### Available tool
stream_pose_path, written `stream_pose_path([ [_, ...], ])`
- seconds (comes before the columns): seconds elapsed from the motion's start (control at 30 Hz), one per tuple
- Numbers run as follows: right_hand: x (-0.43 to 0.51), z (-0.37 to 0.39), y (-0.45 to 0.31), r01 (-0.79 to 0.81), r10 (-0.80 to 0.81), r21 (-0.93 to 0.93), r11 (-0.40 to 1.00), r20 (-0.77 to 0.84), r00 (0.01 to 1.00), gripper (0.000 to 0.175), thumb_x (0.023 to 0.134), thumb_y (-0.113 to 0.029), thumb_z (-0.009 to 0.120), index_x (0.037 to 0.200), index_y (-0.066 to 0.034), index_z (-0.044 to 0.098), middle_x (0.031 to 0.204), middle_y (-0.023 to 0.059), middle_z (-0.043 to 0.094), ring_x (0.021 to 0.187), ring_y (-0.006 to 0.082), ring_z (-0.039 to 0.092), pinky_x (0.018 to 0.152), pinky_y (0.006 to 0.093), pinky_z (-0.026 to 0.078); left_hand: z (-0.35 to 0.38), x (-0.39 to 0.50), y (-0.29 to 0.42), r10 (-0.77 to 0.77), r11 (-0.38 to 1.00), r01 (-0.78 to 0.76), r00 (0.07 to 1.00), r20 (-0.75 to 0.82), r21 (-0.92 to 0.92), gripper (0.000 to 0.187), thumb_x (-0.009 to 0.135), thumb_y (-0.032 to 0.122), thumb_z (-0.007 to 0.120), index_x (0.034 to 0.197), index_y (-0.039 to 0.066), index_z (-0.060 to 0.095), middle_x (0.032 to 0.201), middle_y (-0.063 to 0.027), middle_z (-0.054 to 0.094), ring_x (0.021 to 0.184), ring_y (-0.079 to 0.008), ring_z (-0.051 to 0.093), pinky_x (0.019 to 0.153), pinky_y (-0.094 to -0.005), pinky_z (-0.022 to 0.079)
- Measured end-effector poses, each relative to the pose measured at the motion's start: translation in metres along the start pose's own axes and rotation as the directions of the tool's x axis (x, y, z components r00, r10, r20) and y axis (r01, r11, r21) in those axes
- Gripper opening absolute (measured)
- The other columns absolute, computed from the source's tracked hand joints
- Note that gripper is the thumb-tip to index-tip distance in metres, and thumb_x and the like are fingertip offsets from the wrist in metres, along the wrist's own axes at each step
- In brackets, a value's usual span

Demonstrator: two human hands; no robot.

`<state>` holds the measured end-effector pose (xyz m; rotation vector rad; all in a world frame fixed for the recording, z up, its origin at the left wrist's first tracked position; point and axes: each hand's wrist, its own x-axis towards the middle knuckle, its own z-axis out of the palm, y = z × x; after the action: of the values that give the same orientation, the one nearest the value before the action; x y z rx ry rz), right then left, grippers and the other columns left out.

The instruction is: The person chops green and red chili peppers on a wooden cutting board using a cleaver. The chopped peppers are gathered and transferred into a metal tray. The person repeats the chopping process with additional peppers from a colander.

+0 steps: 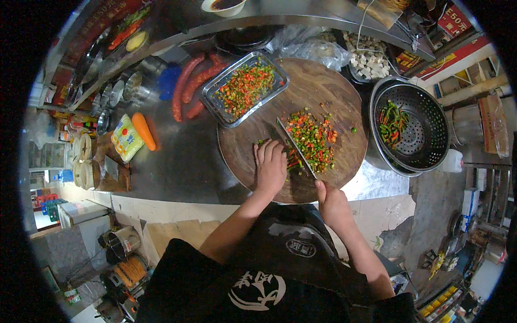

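My right hand (334,202) grips the handle of a kitchen knife (297,148), its blade slanting up and left over a round wooden chopping board (343,97). Chopped red and green chillies (313,139) lie in a heap along the blade's right side. On the left of the blade, my left hand (270,167) rests with its fingers bent over chillies on the board, mostly hidden beneath it. A clear rectangular tray (215,105) of chopped chillies overlaps the board's upper left edge.
A perforated metal colander (426,131) with whole chillies (392,123) stands right of the board. Diced white pieces (369,62) fill a container behind. Sausages (186,87), a carrot (143,131) and a packaged food bag (127,138) lie leftward. A metal shelf (282,18) overhangs the back.
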<state>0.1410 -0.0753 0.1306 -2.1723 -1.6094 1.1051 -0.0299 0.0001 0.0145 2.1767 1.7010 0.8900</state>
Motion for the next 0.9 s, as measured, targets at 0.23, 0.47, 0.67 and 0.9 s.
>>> stream_pose_path([
  [0.23,0.009,-0.002,-0.006,-0.009,0.015,-0.098,0.995,0.054,0.998,0.042,0.104,-0.035,0.041,0.105,0.0006,0.064,0.087,0.0313,0.065,0.088,0.0507,0.061,0.078,0.057,0.049,0.006,0.001,0.004,-0.038,0.999,0.037,0.999,0.013,0.007,0.023,0.088,0.01,0.062,0.109,0.002,0.058,0.119,-0.0144,0.054,0.121,-0.0349,0.047,0.106,-0.0476,0.038],
  [0.47,0.023,0.016,-0.006,-0.102,0.114,-0.117,0.988,0.095,0.989,0.04,0.103,-0.034,0.044,0.105,0.0,0.064,0.089,0.0308,0.065,0.091,0.0516,0.06,0.079,0.0558,0.048,0.006,0.002,0.004,0.006,0.999,-0.007,1.0,0.018,0.041,0.02,0.086,0.009,0.063,0.105,0.001,0.058,0.117,-0.0139,0.055,0.117,-0.0352,0.048,0.1,-0.0462,0.041],
  [0.67,0.017,0.024,0.009,0.076,-0.072,0.023,0.997,-0.127,0.989,0.047,0.104,-0.036,0.043,0.089,0.0033,0.065,0.079,0.0323,0.063,0.082,0.0522,0.062,0.072,0.057,0.05,0.004,0.001,0.005,-0.066,0.998,0.066,0.997,0.04,-0.022,0.02,0.089,0.011,0.063,0.106,0.002,0.059,0.123,-0.0144,0.051,0.116,-0.037,0.048,0.099,-0.0469,0.042],
  [0.9,0.004,-0.002,-0.004,-0.038,0.036,0.055,0.998,0.034,0.999,0.041,0.105,-0.034,0.04,0.102,0.0017,0.061,0.089,0.0334,0.063,0.09,0.0527,0.059,0.076,0.057,0.046,0.003,0.003,0.007,-0.093,0.996,0.093,0.995,-0.021,0.011,0.027,0.089,0.013,0.065,0.112,0.003,0.056,0.129,-0.0196,0.045,0.118,-0.0412,0.045,0.099,-0.0485,0.042],
])
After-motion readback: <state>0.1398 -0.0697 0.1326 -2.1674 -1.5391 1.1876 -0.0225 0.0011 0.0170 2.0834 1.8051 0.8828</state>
